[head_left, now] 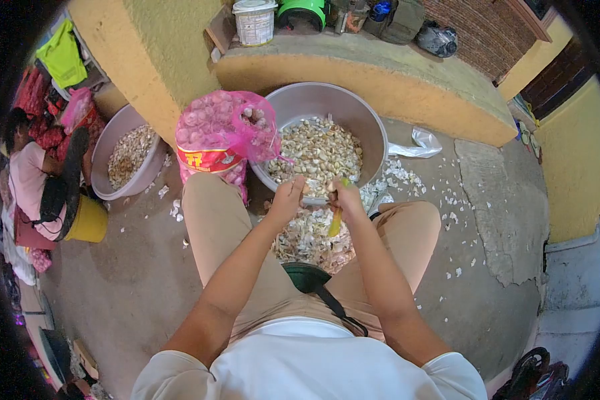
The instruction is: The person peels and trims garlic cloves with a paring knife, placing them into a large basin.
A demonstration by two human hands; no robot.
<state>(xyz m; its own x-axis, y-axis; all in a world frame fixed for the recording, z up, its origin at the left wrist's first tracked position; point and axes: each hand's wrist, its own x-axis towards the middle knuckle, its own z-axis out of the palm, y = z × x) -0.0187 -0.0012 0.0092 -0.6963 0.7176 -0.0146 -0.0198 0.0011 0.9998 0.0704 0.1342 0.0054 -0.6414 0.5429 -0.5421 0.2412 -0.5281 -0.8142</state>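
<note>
My left hand is closed in a pinch on a small garlic clove above the near rim of a big grey basin. Just to its right, my right hand is wrapped round a slim yellow-handled tool, perhaps a small knife; no blade can be made out. Many peeled garlic cloves lie in the basin. Below both hands, a heap of garlic skins spreads between my legs. A pink mesh bag of garlic bulbs stands upright against the basin's left side.
Another person sits at the far left by a second basin of garlic and a yellow bucket. Loose skins and a silvery plastic bag lie on the floor. A ledge behind the basin carries a white bucket.
</note>
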